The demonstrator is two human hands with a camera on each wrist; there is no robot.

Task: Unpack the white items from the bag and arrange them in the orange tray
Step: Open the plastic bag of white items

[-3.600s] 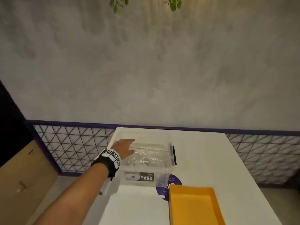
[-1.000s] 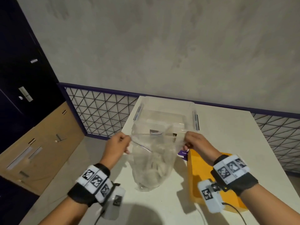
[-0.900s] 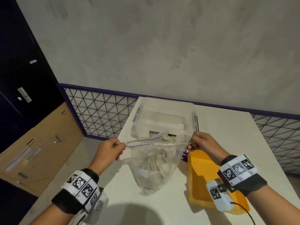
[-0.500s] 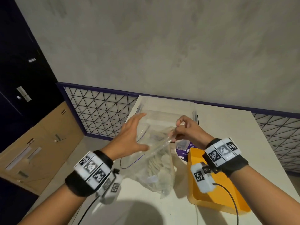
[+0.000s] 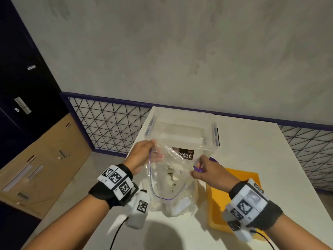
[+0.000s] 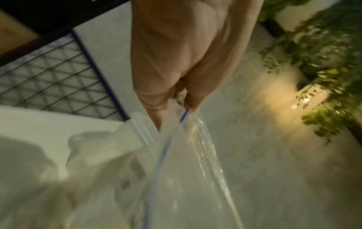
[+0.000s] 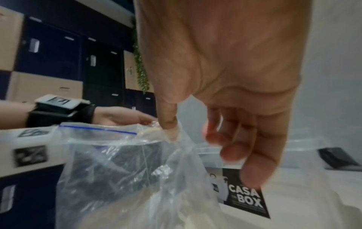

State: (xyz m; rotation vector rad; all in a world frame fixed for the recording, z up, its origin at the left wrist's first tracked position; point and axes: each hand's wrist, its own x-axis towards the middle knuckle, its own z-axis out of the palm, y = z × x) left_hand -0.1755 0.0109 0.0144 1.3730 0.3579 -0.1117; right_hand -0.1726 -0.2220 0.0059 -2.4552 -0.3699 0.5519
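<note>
The clear zip bag (image 5: pixel 171 188) stands on the white counter (image 5: pixel 252 150) right in front of the person, its mouth pulled wide so the blue seal line sags in a loop. The left hand (image 5: pixel 144 156) pinches the rim at about ten o'clock of the opening, thumb and fingertips closed on the film just by the blue strip; the left wrist view shows that pinch clearly. The right hand (image 5: pixel 207 170) pinches the opposite rim at about three o'clock between thumb and forefinger, its other fingers hanging loosely curled and holding nothing.

The white items (image 5: pixel 171 177) lie heaped in the bottom of the bag, pale and flattish; I cannot make out what they are. Judging by how the thin film holds them without stretching, they are probably light.

The bag itself looks soft, crinkly and slippery, and it would likely slump shut if either rim were let go. One hand is best kept on the stiffer seal band while the other reaches in. The pieces look easiest to take a few at a time by their edges.

The orange tray (image 5: pixel 239 179) lies just beside the bag at three o'clock. Behind the bag, at twelve o'clock, stands a clear storage box (image 5: pixel 182 130) labelled CASA BOX.
</note>
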